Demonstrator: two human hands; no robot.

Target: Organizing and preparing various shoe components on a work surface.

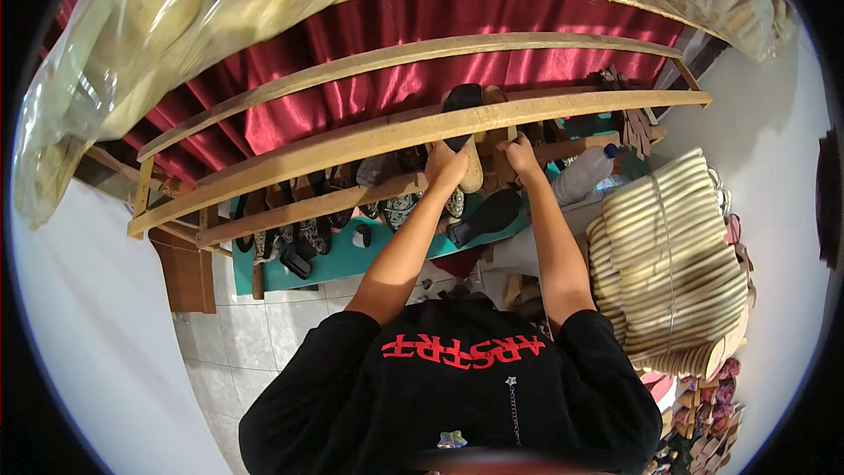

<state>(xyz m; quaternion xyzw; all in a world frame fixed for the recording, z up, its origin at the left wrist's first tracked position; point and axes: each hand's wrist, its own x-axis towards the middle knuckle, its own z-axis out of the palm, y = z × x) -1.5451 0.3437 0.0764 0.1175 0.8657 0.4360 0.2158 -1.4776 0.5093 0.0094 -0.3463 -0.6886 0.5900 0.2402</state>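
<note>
My left hand (446, 165) is closed on a shoe (463, 100) with a black upper part and a tan lower end, which stands tilted at the long wooden rail. Just to the right, the fingers of my right hand (520, 155) are pressed together below the same rail, beside a brown shoe (494, 97); what they pinch is too small to make out. A black shoe sole (485, 218) lies below, between my forearms. Several patterned and dark shoes (312, 224) stand in a row to the left, partly hidden by the rails.
Wooden rack rails (369, 137) cross in front of a red curtain (369, 35). A green board (272, 276) lies beneath. At right are a plastic bottle (582, 178) with a blue cap and a tied stack of striped cream pieces (673, 255). See-through bags (149, 44) bulge overhead.
</note>
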